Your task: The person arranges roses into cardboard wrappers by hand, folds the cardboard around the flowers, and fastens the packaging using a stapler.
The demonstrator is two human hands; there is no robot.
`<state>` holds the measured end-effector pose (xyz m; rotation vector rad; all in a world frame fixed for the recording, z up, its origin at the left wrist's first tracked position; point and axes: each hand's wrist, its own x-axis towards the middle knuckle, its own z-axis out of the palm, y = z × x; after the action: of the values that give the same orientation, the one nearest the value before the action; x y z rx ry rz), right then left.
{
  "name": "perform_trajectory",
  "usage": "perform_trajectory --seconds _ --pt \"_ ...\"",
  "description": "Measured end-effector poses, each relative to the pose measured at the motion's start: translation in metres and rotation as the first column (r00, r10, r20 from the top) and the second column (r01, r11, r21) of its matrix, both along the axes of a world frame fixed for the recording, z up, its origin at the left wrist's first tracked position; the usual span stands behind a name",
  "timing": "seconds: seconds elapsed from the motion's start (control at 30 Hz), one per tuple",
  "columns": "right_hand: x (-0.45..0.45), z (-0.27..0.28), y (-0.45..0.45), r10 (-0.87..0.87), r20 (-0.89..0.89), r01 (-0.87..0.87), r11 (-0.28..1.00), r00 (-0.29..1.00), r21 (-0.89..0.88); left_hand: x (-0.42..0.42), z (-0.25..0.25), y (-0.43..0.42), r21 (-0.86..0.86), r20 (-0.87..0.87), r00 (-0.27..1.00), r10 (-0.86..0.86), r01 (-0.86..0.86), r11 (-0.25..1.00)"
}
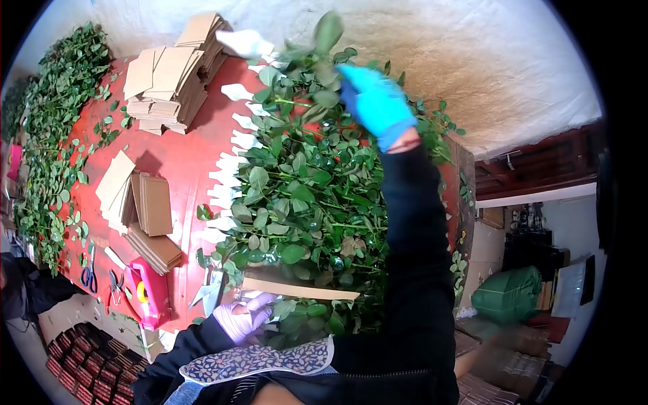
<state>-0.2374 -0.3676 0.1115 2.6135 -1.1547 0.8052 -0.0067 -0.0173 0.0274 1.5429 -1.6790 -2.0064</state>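
Leafy stems point(307, 185) lie on the red table point(189, 152) beside cardboard stacks point(165, 77) and a pink dispenser point(152, 312), a brown strip point(304, 289) crossing them near the left hand point(241, 322), the right hand point(378, 102) well apart, both grips indiscernible.

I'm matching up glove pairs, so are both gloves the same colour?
No, the right hand is gloved in bright blue, the left hand in pale purple.

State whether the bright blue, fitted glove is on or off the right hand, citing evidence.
On: the bright blue glove covers the right hand, with bare wrist between it and the black fabric sleeve.
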Motion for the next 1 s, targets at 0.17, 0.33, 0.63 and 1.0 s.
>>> perform_trajectory --seconds 0.17,0.33,0.63,1.0 --pt "0.0 -0.116 -0.024 0.004 -0.484 0.281 0.81 0.875 0.515 0.001 -0.002 0.002 -0.2 -0.062 0.997 0.036 -0.047 0.979" --pt "-0.016 -0.152 0.008 0.088 -0.641 0.436 0.662 0.762 0.609 0.002 -0.004 -0.001 -0.145 -0.018 1.0 -0.001 -0.001 0.989" --pt "-0.03 -0.024 -0.028 -0.207 -0.428 0.226 0.974 0.88 -0.007 0.004 -0.007 -0.001 -0.098 -0.018 0.999 -0.048 0.046 0.994" --pt "-0.008 -0.13 -0.073 -0.057 -0.568 0.204 0.959 0.821 0.199 0.0 -0.021 0.01 -0.394 -0.035 0.999 0.013 -0.026 0.919"
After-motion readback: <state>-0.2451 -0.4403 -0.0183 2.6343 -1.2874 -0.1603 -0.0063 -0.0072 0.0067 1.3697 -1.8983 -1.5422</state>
